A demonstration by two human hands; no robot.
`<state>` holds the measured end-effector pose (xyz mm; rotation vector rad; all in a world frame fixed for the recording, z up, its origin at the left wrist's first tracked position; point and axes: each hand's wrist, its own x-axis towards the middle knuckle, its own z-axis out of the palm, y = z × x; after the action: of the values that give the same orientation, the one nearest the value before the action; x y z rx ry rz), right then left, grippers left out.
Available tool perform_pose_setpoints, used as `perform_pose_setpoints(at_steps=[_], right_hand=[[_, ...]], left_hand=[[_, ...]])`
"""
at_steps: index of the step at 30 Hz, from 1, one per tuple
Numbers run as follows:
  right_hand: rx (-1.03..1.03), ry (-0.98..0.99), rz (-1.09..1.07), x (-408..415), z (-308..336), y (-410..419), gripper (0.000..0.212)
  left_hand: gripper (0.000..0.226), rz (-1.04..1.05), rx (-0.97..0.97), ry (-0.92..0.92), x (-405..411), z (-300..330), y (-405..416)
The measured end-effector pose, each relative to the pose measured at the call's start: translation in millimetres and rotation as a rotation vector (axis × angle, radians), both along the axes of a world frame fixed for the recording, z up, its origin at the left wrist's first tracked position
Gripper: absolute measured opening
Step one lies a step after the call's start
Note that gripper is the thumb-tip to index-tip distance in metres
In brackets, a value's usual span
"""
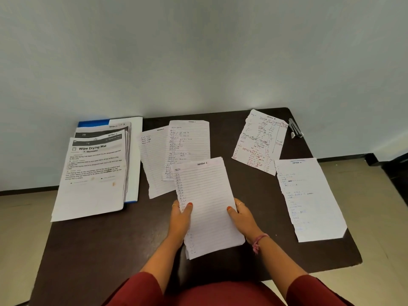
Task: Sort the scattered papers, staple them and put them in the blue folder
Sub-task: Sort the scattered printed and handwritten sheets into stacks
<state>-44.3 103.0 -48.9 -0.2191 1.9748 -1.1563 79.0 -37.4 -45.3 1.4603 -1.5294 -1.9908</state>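
Sorting step. I see left hand (pixel 180 217) and right hand (pixel 241 215) both pinching lined stack (pixel 209 206) by side edges, above table (pixel 110 250). Other papers (pixel 260 140) lie scattered. Next, I think: gather matching sheets, reach stapler (pixel 294 129) far right. Blue folder (pixel 93 123) far left under printed pages (pixel 92 173).

Plain office or study room, dark table (pixel 114 246) against a bare pale wall (pixel 198 51), handwritten lined sheets (pixel 189 142), printed worksheets (pixel 92 173), stapler (pixel 295 128), tiled floor (pixel 19 239)

dark table (pixel 254 195) with loose lined sheets (pixel 187 142), printed stack (pixel 92 173) on blue folder (pixel 92 123), stapler (pixel 295 128)
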Motion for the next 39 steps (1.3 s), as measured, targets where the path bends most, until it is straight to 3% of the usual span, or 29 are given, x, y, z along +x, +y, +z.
perform_pose_setpoints(at_steps=[4,11,17,24,33,39], right_hand=[[0.030,-0.010,-0.055,-1,-1,1,0.026],[0.137,0.047,-0.103,8,3,-9,0.028],[0.184,0.088,-0.058,19,11,-20,0.034],[0.067,0.107,-0.162,50,9,-23,0.031],[-0.118,0.060,-0.069,74,28,-113,0.030],[-0.058,0.145,0.097,92,33,-193,0.031]], left_hand=[[0.017,-0.022,0.112,-0.006,7,2,-5],[0.017,-0.195,0.162,-0.271,24,2,0],[0.017,-0.225,-0.091,-0.328,26,-1,12],[0.021,-0.183,-0.197,-0.271,43,5,-6],[0.024,0.015,-0.327,-0.229,84,22,-94],[0.022,0.118,-0.414,-0.248,116,31,-169]])
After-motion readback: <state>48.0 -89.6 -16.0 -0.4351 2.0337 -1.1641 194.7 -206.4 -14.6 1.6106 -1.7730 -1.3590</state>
